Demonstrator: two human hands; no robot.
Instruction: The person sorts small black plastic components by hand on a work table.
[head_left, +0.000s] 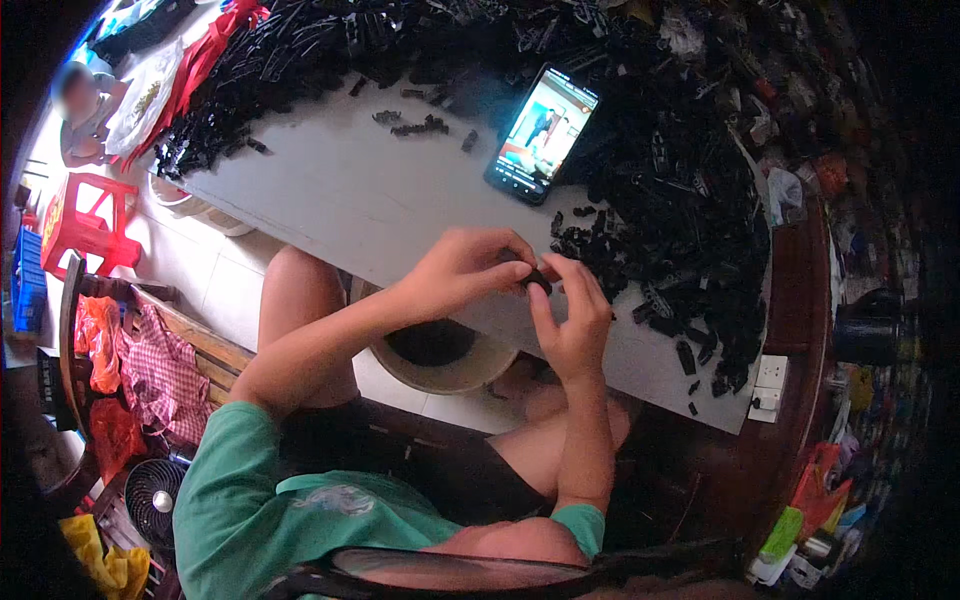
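Over the near edge of the white table, my two hands meet around a small black part, mostly covered by the fingers. My left hand pinches it between thumb and fingers from the left. From the right, my right hand grips it with thumb and forefinger. Its exact kind is too small to make out. Just beyond the right hand lies a loose cluster of small black plastic parts. A phone with a lit video screen lies on the table past my hands.
Big heaps of black plastic parts cover the table's far and right sides. Below the near edge stands a round bucket with dark contents. Left are a red stool, a wooden bench and a black fan. Another person is at far left.
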